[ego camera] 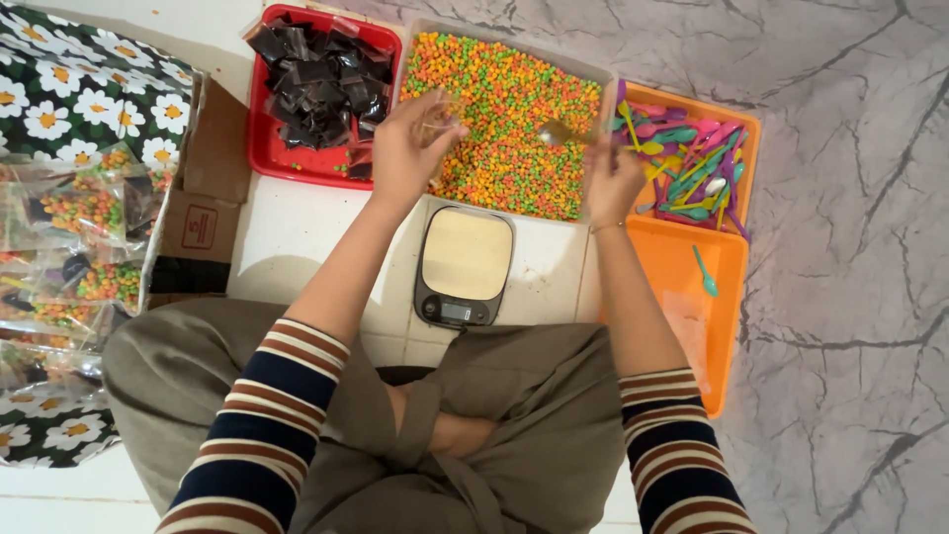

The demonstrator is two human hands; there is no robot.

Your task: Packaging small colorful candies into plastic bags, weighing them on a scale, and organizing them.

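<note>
From the head camera, the person is sitting cross-legged on the tiled floor point(297, 232), with everything laid out in an arc within arm's reach, which seems to be why the trays are standing side by side just beyond the knees.

The left hand point(407, 148) is reaching forward over the near edge of the grey tray point(605, 81) of orange, green and yellow candy beads point(504, 109). Its fingers are curled closed around a small clear plastic pouch point(435, 121), holding it up with the mouth toward the other hand, apparently so that it can take a fill. The forearm is stretching straight out from the striped sleeve, wrist slightly bent down.

The right hand point(613, 178) is hovering at the tray's right edge, fingers closed on the handle of a metal scoop point(559, 132), whose bowl is pointing left over the beads, toward the pouch. The wrist is cocked inward.

A small digital kitchen scale point(465, 267) is resting between the knees and the bead tray, its platform bare. A red tray point(259, 148) of dark wrappers is lying to the left, an orange tray point(743, 124) of coloured plastic spoons point(692, 163) to the right, with an orange lid point(682, 297) beside it carrying one teal spoon point(704, 273). Filled bead packets point(84, 213) are piling in a cardboard box point(203, 213) at far left.
</note>
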